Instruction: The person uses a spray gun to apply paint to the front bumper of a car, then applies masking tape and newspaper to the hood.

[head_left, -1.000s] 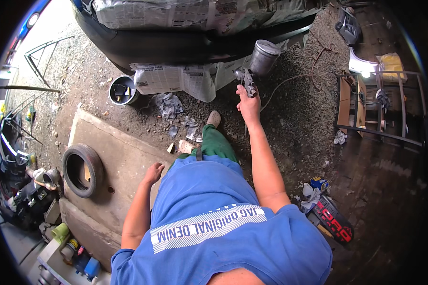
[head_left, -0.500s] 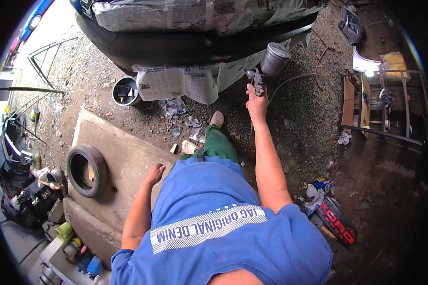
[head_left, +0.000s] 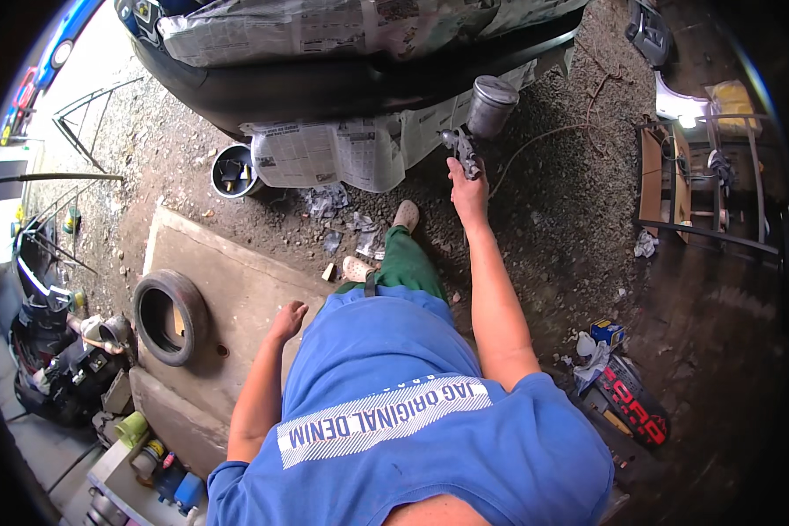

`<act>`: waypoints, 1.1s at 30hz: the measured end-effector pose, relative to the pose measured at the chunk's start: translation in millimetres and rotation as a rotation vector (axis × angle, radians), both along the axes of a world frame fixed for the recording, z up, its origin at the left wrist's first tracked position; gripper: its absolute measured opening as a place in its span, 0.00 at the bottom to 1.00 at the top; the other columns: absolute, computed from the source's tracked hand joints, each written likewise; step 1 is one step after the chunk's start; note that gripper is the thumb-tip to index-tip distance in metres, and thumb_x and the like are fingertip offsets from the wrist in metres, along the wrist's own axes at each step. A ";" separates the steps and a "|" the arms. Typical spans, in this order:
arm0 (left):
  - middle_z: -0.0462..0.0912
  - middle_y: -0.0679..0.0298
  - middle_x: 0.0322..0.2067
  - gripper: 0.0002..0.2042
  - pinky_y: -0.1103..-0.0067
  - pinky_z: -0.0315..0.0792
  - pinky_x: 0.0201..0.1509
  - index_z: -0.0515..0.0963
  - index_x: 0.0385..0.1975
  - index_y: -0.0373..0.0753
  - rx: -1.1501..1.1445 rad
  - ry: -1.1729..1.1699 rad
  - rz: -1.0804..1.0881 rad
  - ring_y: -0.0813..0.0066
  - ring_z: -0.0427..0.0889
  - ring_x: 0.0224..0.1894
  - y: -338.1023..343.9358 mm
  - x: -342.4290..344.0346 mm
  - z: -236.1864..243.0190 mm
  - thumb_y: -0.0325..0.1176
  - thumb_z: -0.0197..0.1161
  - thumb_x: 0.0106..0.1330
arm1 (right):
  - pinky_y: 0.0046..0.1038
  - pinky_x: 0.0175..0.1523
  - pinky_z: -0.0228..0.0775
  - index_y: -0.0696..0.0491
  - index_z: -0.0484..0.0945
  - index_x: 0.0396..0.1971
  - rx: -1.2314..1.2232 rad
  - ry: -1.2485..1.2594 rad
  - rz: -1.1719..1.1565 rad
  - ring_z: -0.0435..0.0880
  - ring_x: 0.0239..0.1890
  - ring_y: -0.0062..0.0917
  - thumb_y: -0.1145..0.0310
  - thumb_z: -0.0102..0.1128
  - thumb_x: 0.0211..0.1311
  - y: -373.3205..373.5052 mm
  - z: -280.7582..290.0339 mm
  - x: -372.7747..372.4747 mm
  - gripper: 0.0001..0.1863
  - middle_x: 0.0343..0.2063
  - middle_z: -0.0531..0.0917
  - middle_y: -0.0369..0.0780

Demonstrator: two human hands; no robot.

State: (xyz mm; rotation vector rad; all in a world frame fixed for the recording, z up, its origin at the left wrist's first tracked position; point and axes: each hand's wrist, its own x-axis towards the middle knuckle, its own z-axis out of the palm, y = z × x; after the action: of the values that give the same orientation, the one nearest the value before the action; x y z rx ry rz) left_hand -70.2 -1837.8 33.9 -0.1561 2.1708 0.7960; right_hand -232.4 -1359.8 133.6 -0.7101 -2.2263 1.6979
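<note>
A grey metal spray gun with a round, lidded metal cup (head_left: 466, 156) is held out ahead of the person, just beside the right part of a long, glossy black car bumper (head_left: 324, 95). The right hand (head_left: 469, 195) grasps the gun by its handle, with the cup rising beyond the fingers and the nozzle facing left. Printed grey newspaper sheets (head_left: 324, 153) hang below the bumper, close to the gun, and more newspaper covers the area above it. A thin, pale hose (head_left: 535, 145) curves over the grey gravel ground (head_left: 535, 254) to the right of the gun.

The left hand (head_left: 289, 320) hangs low beside the body, fingers loosely bent; its palm is turned out of sight, so I cannot tell whether it is closed. Beneath it lies a flat, pale brown concrete slab (head_left: 245, 280), bearing a black rubber tyre (head_left: 197, 337) on its side. Near the bumper's left part stands a round bucket (head_left: 216, 180) with dark objects inside. On the far right stands a dark, barred metal frame (head_left: 732, 237), and nearer the person lies a small blue box (head_left: 607, 331)
</note>
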 end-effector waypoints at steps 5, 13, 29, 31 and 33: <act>0.83 0.43 0.49 0.22 0.63 0.73 0.59 0.79 0.51 0.32 -0.014 -0.001 -0.006 0.47 0.80 0.56 0.9 0.3 1.4 0.46 0.55 0.72 | 0.37 0.39 0.75 0.56 0.76 0.45 0.106 -0.068 -0.102 0.85 0.33 0.35 0.54 0.64 0.67 0.1 2.5 0.5 0.20 0.33 0.84 0.47; 0.83 0.44 0.49 0.22 0.63 0.73 0.59 0.80 0.51 0.33 -0.061 -0.029 0.015 0.48 0.81 0.55 0.1 5.3 1.2 0.46 0.55 0.72 | 0.40 0.33 0.73 0.56 0.75 0.46 0.074 -0.048 -0.082 0.84 0.27 0.42 0.53 0.64 0.66 -2.0 -2.6 5.9 0.21 0.30 0.84 0.48; 0.83 0.45 0.49 0.22 0.63 0.73 0.59 0.81 0.50 0.33 -0.060 -0.018 0.175 0.48 0.81 0.55 23.9 50.5 -1.9 0.47 0.55 0.72 | 0.47 0.36 0.71 0.56 0.74 0.42 0.169 -0.041 0.126 0.82 0.35 0.56 0.52 0.64 0.65 6.2 -26.3 2.7 0.21 0.29 0.83 0.54; 0.83 0.45 0.49 0.22 0.63 0.73 0.58 0.81 0.50 0.33 -0.085 -0.044 0.185 0.48 0.81 0.55 45.2 61.4 3.4 0.47 0.55 0.72 | 0.49 0.39 0.70 0.55 0.74 0.43 0.126 -0.126 0.106 0.80 0.41 0.60 0.51 0.64 0.65 14.1 -34.5 2.7 0.21 0.31 0.83 0.56; 0.83 0.45 0.49 0.21 0.63 0.73 0.59 0.80 0.50 0.34 -0.033 -0.054 0.198 0.48 0.81 0.55 66.6 71.3 6.8 0.46 0.54 0.73 | 0.49 0.39 0.70 0.55 0.74 0.45 0.163 -0.122 0.128 0.81 0.39 0.58 0.50 0.62 0.66 21.0 -37.8 1.3 0.22 0.31 0.83 0.55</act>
State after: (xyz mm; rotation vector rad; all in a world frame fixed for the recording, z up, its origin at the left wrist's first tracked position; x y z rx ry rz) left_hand 1.1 -1771.1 40.7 -0.4108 2.1406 0.8561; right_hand -231.1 -1338.8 95.9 -0.6612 -2.5098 1.5417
